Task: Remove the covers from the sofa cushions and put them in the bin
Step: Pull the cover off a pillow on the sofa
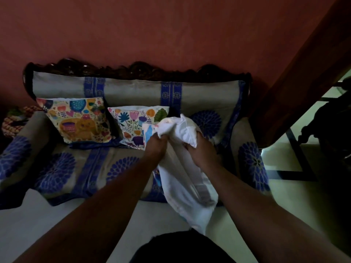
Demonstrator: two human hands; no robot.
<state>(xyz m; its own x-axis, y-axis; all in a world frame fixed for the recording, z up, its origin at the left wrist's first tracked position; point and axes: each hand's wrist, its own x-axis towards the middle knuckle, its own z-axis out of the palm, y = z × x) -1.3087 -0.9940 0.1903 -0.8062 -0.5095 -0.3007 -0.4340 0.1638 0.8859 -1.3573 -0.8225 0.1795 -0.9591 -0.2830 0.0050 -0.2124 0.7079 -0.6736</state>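
Cushions first: elephant-print cushion point(79, 120) and floral cushion point(133, 124) lean on the sofa point(133, 92) backrest, covers on, likely queued. Centre-right, left hand point(155, 147) fists the bunched cover point(163, 128), turned inside out with the print just showing, while right hand point(203, 150) clamps the white cushion insert point(188, 188) at its top corner, probably as anchor so the cover peels off. Insert hangs toward the floor. No bin in view.
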